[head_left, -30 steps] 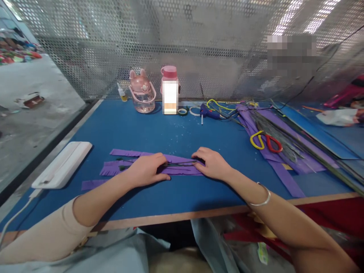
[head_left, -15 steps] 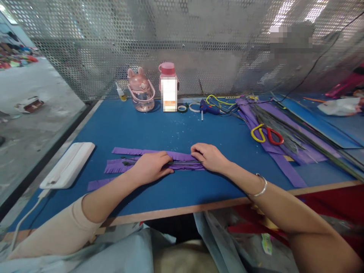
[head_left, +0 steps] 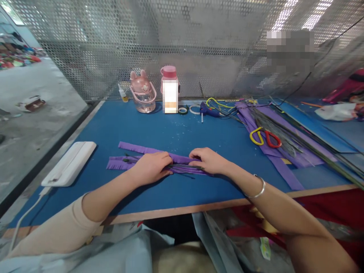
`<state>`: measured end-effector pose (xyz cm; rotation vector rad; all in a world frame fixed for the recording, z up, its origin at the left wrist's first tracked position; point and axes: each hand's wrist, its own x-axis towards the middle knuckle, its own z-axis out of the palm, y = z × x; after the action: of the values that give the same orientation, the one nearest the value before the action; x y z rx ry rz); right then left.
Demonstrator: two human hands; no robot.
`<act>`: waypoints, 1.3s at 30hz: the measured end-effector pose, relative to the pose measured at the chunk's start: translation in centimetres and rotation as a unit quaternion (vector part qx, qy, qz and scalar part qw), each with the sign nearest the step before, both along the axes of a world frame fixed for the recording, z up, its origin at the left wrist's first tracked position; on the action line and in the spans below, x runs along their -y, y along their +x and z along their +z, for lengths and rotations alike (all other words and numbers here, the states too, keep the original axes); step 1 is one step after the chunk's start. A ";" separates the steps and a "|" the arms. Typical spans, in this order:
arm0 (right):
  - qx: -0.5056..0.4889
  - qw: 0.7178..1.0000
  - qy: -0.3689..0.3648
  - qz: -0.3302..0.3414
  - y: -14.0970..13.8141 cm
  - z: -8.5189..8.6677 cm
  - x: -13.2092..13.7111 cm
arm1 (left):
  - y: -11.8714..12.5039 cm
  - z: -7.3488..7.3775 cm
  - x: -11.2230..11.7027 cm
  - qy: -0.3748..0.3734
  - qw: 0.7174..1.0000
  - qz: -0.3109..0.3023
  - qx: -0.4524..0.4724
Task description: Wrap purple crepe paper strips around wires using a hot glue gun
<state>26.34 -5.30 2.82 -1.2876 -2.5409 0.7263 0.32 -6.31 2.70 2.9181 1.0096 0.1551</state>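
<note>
Fringed purple strips (head_left: 113, 163) lie lengthwise in front of me, with thin dark green stems (head_left: 186, 166) along them. Another purple strip (head_left: 136, 147) slants across the far side of this bundle. My left hand (head_left: 153, 165) is closed over the middle of the strips and stems, thumb on the near side. At the right end, the bent fingers of my right hand (head_left: 210, 161) grip the strips and stems. The parts under both palms are hidden.
A white power bank (head_left: 69, 163) with a cable lies left. Behind stand a rabbit-eared bottle (head_left: 143, 94), a pink-capped bottle (head_left: 170, 72), tape (head_left: 182, 110) and a glue gun (head_left: 209, 110). Scissors (head_left: 273, 139) rest on purple sheets and stems at right.
The lower purple strip near my left forearm no longer shows apart from the bundle. The upper strip now slants more, and a thin stem sticks out on the near side.
</note>
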 end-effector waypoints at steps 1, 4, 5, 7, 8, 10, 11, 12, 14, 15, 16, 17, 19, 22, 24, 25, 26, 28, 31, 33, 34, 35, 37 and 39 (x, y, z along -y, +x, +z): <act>-0.013 1.000 -0.002 -0.005 0.1 0.1 -0.2 | 0.0 0.0 0.0 0.008 1.000 -0.007 -0.002; -0.052 0.998 -0.016 -0.040 0.3 0.5 -0.7 | -0.1 0.2 0.2 0.033 0.999 -0.012 -0.003; -0.067 0.996 -0.032 -0.051 0.4 0.6 -0.9 | -0.1 0.3 0.3 0.042 0.999 -0.010 0.000; -0.108 0.988 -0.088 -0.064 0.5 0.5 -1.2 | -0.1 0.4 0.6 0.056 0.998 -0.005 0.006; -0.136 0.981 -0.121 -0.065 0.6 0.3 -1.4 | 0.0 0.4 0.7 0.058 0.998 -0.001 0.007; -0.207 0.961 -0.171 -0.066 0.8 -0.2 -1.8 | 0.1 0.5 0.8 0.054 0.998 0.012 0.005; -0.241 0.950 -0.187 -0.066 0.9 -0.5 -2.0 | 0.1 0.6 0.7 0.048 0.999 0.023 0.003; -0.265 0.941 -0.197 -0.068 1.2 -0.7 -2.2 | 0.1 0.6 0.5 0.039 0.999 0.035 -0.001; -0.268 0.940 -0.195 -0.077 2.1 -0.8 -2.6 | 0.0 0.5 0.1 0.011 0.998 0.058 -0.012; -0.245 0.948 -0.181 -0.088 2.7 -0.7 -2.8 | 0.0 0.4 -0.1 -0.007 0.998 0.068 -0.019; -0.209 0.960 -0.156 -0.105 3.5 -0.6 -3.0 | 0.0 0.4 -0.3 -0.023 0.997 0.076 -0.026; -0.164 0.971 -0.120 -0.126 4.4 -0.3 -3.1 | -0.1 0.5 -0.4 -0.036 0.995 0.083 -0.034; -0.059 0.983 -0.027 -0.171 6.4 0.2 -3.3 | -0.1 0.7 -0.4 -0.052 0.993 0.094 -0.057; 0.096 0.972 0.042 -0.210 9.9 0.9 -2.9 | -0.3 1.2 -0.2 -0.056 0.983 0.137 -0.104; 0.175 0.955 0.010 -0.241 12.2 1.4 -2.1 | -0.7 1.6 -0.2 -0.055 0.968 0.206 -0.131; 0.208 0.943 -0.009 -0.261 13.4 1.6 -1.7 | -1.0 1.8 -0.3 -0.056 0.957 0.246 -0.140; 0.232 0.930 -0.022 -0.283 14.5 1.9 -1.3 | -1.4 1.9 -0.5 -0.059 0.945 0.285 -0.148; 0.250 0.908 -0.017 -0.337 16.6 2.3 -0.9 | -2.4 2.0 -1.1 -0.067 0.921 0.351 -0.156; 0.259 0.852 0.019 -0.454 19.7 2.1 -1.2 | -4.3 1.9 -2.2 -0.083 0.893 0.412 -0.159; 0.285 0.811 0.040 -0.509 21.4 1.2 -1.8 | -5.6 1.8 -2.6 -0.087 0.883 0.434 -0.159; 0.295 0.805 0.044 -0.513 22.1 0.7 -2.1 | -6.2 1.7 -2.7 -0.084 0.876 0.448 -0.158; 0.298 0.807 0.045 -0.508 22.7 0.1 -2.4 | -6.7 1.7 -2.7 -0.078 0.866 0.469 -0.154; 0.293 0.819 0.046 -0.492 23.4 -0.9 -2.8 | -7.6 1.8 -2.7 -0.048 0.846 0.515 -0.131; 0.279 0.826 0.065 -0.485 23.9 -1.3 -3.0 | -8.0 2.0 -2.8 -0.008 0.834 0.542 -0.099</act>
<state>50.20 -2.25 1.53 -2.6514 -1.7173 -0.0748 -7.71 -3.49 4.66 1.9710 2.5234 -0.1314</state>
